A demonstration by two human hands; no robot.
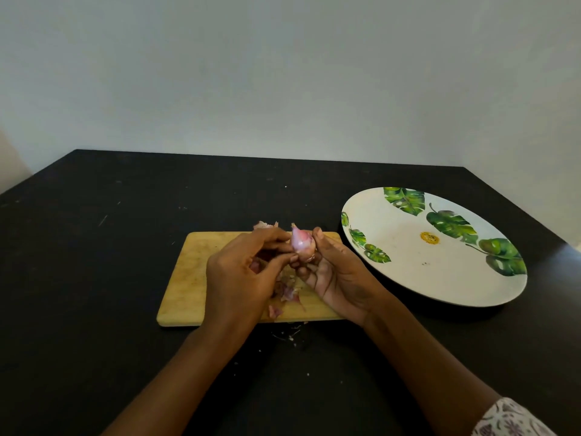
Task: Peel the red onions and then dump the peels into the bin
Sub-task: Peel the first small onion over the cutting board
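Head view, read from the left: a matte black table (pixel 94 262), then a pale rectangular wooden cutting board (pixel 188 278) lying flat near its middle. Above the board, left hand (pixel 242 275) with fingers curled, thumb and forefinger pinching at the lower end of a small glossy pink-red onion (pixel 301 242); cannot tell whether pinching a strip of skin or the bulb itself. Under and between the hands, a loose heap of papery purple-pink peels (pixel 287 292) on the board, with one more torn scrap of skin (pixel 265 225) at the far edge and a few pale crumbs (pixel 287 335) on the table just in front of the near edge. Onion held up off the board, tip upward, between both hands. Right hand (pixel 336 278) cupped palm-up beneath it, fingers curled round the base, thumb pressed against the side. Further right, a large round white plate printed with green leaves (pixel 405 269). In the bottom right corner, a patterned white sleeve (pixel 509 418).

As for progress: peeling well under way, to judge by the heap and the shiny flesh already bared, though probably unfinished on this bulb, with dry skin seemingly left at the root end. No other onion visible, peeled or unpeeled. Dumping not yet begun: peels on the board, no bin in view.
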